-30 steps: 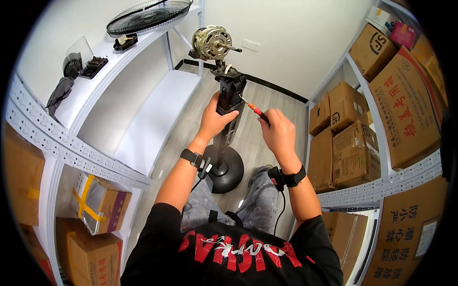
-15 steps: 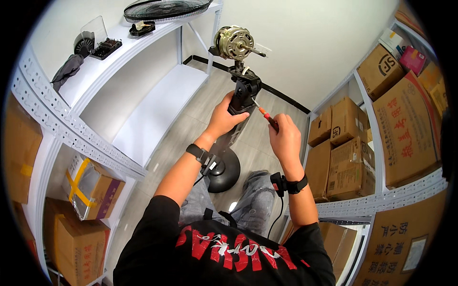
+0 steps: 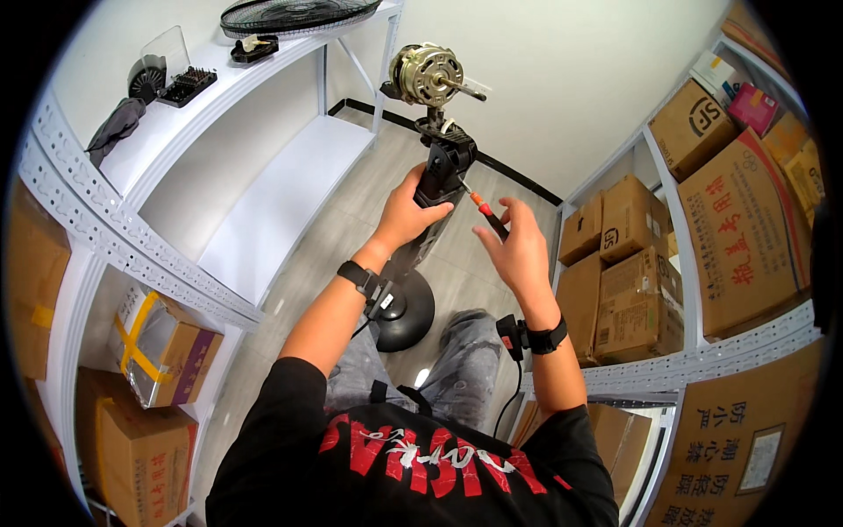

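Observation:
A stand fan with its motor (image 3: 428, 75) exposed rises in front of me from a round black base (image 3: 407, 314). Around the black neck housing (image 3: 446, 167) below the motor, my left hand (image 3: 406, 215) is closed, thumb across the near side. A screwdriver (image 3: 484, 210) with a red and black handle points up at the right side of that housing, its tip against or in it; which one I cannot tell. My right hand (image 3: 520, 246) is open at the handle's end, thumb and fingers spread apart around it.
On the white shelf to the left lie a black fan grille (image 3: 299, 16), a small black part (image 3: 255, 49), a bit set (image 3: 187, 86) and a dark grey cloth (image 3: 117, 129). Cardboard boxes (image 3: 639, 303) fill the right rack; others (image 3: 136, 443) stand at lower left.
My right hand has loosened from the screwdriver handle and its fingers have spread. The screwdriver stays at the housing. My left hand keeps its grip.

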### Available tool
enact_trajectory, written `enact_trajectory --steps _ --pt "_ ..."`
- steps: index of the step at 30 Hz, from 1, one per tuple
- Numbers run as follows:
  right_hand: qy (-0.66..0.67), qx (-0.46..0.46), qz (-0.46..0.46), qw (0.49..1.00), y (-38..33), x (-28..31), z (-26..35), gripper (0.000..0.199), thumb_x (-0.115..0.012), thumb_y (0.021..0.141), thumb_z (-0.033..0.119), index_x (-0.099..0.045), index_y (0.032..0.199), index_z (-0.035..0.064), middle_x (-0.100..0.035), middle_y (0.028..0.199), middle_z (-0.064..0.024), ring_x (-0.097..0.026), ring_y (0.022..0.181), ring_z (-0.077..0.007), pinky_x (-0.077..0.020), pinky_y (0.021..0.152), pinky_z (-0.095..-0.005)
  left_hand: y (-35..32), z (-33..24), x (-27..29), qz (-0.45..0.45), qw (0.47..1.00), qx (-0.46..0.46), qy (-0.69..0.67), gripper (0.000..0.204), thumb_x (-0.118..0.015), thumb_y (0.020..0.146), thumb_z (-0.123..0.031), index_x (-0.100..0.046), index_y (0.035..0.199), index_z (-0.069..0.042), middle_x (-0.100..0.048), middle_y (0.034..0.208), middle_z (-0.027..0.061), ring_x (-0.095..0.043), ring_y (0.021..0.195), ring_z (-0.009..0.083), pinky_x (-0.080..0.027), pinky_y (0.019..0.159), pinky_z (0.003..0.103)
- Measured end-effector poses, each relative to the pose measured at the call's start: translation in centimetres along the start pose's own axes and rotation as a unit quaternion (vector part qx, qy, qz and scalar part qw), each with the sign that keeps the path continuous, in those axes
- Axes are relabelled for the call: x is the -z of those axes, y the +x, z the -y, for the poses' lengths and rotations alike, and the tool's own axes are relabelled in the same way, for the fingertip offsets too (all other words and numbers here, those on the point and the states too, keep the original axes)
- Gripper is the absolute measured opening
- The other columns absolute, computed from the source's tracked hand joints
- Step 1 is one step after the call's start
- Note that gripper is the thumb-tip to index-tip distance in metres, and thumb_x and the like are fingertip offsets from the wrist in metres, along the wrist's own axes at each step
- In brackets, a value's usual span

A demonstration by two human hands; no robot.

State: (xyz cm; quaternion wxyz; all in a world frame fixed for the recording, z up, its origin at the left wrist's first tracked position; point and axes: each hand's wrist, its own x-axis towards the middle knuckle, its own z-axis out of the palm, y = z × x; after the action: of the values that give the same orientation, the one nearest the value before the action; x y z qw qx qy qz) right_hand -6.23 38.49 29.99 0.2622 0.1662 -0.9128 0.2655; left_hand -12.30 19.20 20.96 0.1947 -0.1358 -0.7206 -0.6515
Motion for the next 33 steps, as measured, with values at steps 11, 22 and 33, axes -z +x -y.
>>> enact_trajectory --steps 11,22,33 --pt "0.016 0.021 -0.044 0.999 -0.9 -1.5 -2.9 0.014 -0.074 0.081 0.012 -0.064 0.089 0.0061 -0.062 0.074 -0.0103 -0.061 0.063 -0.0273 -0.0469 0.055 -0.0372 0.1 -0.4 -0.1 0.011 1.000 0.001 0.007 0.070 -0.080 0.076 -0.018 -0.047 0.136 -0.004 -0.063 0.118 0.0074 -0.060 0.107 0.0172 -0.046 0.097 0.032" --pt "0.016 0.049 0.005 0.999 0.0 -0.2 -1.2 0.033 -0.079 0.078 0.017 -0.058 0.098 0.0028 -0.059 0.085 -0.0109 -0.062 0.075 -0.0293 -0.0486 0.060 -0.0389 0.0 -0.2 0.1 0.003 1.000 -0.009 0.003 0.070 -0.079 0.075 -0.021 -0.048 0.135 -0.006 -0.066 0.117 0.0118 -0.064 0.107 0.0237 -0.048 0.094 0.034" --pt "0.187 -0.136 0.058 0.971 0.5 -1.0 -2.6 0.015 -0.075 0.081 0.015 -0.065 0.080 0.0043 -0.059 0.069 -0.0099 -0.058 0.059 -0.0301 -0.0460 0.053 -0.0376 0.2 0.4 0.2 0.024 1.000 0.002 -0.013 0.070 -0.079 0.077 -0.016 -0.045 0.137 -0.003 -0.062 0.118 0.0074 -0.060 0.107 0.0167 -0.046 0.096 0.031"
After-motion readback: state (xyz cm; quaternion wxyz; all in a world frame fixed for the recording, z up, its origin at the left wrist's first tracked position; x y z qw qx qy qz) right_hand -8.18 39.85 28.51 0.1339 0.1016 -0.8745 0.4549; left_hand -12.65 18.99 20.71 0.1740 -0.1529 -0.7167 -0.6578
